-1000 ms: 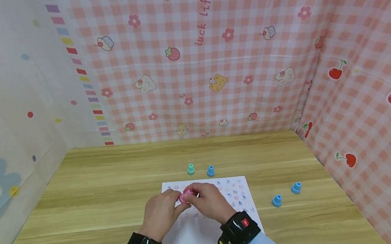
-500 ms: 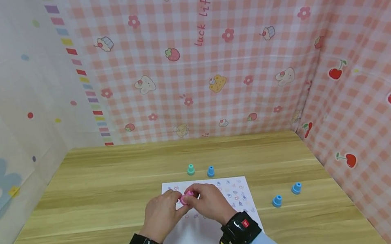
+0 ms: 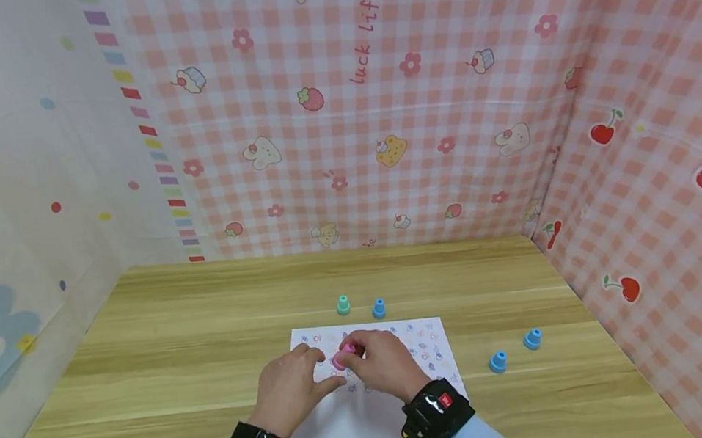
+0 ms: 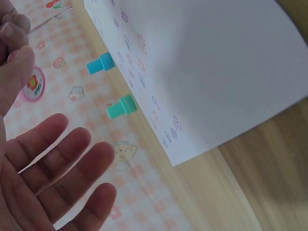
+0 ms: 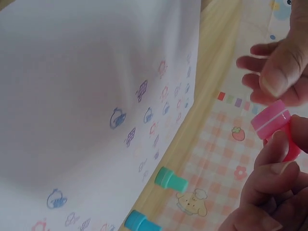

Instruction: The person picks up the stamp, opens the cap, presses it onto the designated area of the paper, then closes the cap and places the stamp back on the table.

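My right hand (image 3: 382, 364) pinches a small pink stamp (image 3: 343, 358) between thumb and fingers, held over the upper part of a white paper sheet (image 3: 345, 427). In the right wrist view the stamp (image 5: 271, 120) shows a pale line around its wide end. That end faces the left hand, and in the left wrist view a red flower with green leaves marks the stamp's round face (image 4: 33, 83). Just left of it, my left hand (image 3: 287, 381) holds nothing, its thumb and fingers spread apart. Rows of small blue, red and purple prints cover the sheet's far half.
A green stamp (image 3: 343, 306) and a blue stamp (image 3: 379, 309) stand beyond the paper's far edge. Two more blue stamps, one nearer (image 3: 498, 362) and one farther (image 3: 532, 339), stand on the wooden table (image 3: 146, 379) to the right. Patterned cloth (image 3: 345, 123) walls the table's back and sides.
Both hands had fingers on the pink stamp before. Now the left hand has let go of it, and the right hand has drawn it slightly to the right.
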The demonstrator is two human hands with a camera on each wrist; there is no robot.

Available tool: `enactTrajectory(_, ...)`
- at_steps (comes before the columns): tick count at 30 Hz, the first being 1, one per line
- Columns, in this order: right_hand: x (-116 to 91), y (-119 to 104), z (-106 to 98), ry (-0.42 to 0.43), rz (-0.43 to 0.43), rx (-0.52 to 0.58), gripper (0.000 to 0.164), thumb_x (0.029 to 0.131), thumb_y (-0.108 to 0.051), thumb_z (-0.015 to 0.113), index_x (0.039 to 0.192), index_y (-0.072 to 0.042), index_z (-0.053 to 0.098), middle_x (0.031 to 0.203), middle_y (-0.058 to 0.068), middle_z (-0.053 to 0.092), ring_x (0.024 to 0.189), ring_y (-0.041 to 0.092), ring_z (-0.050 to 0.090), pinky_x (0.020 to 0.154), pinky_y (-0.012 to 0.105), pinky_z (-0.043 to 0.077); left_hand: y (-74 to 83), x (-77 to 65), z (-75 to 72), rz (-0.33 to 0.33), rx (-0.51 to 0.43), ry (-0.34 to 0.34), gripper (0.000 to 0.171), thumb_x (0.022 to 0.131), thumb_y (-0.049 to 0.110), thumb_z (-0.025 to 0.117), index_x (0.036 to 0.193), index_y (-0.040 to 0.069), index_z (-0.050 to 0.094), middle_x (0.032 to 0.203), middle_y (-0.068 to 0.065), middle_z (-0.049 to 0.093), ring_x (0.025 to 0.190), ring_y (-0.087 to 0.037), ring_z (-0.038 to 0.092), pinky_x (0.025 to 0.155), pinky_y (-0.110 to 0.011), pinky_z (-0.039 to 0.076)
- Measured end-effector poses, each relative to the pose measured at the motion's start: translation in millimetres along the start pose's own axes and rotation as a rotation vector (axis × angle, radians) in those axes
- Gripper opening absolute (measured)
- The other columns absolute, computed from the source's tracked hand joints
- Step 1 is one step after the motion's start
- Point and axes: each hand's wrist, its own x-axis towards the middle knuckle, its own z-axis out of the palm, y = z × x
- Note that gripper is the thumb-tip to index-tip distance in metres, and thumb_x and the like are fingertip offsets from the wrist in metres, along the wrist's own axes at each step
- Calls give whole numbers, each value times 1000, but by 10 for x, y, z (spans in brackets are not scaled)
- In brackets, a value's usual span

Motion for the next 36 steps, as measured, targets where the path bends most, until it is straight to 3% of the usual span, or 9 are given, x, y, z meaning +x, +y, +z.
enactTrajectory(7,25,116,-121,29,66,-34,19,87,-36,67,90,-17,69,67,-3,59,60,14,51,49,26,39,-2,-4,-16,-38,1,-58,48,67,48,80,92,7,75,71,-2,64,54,-12,49,45,-27,40)
enactTrajectory(17,65,281,-332,64,162,-122,21,85,-36,69,94,-16,69,75,-1,63,68,18,53,56,29,46,25,-11,-50,-67,67,-140,43,67,44,81,90,8,74,72,-4,65,61,-17,57,50,-33,46)
enactTrajectory(25,120,445,-556,88,185,-176,19,86,-30,70,94,-13,70,79,3,65,70,20,53,62,32,48,28,-16,-60,-88,70,-142,44,66,42,82,91,8,75,73,-4,66,60,-17,57,49,-32,45)
enactTrajectory(36,183,858,-965,121,222,-339,26,86,-27,69,101,-5,69,84,10,68,70,24,55,65,39,51,5,-18,-88,-100,71,-155,45,66,43,82,94,8,75,74,-4,67,61,-17,56,50,-33,45)
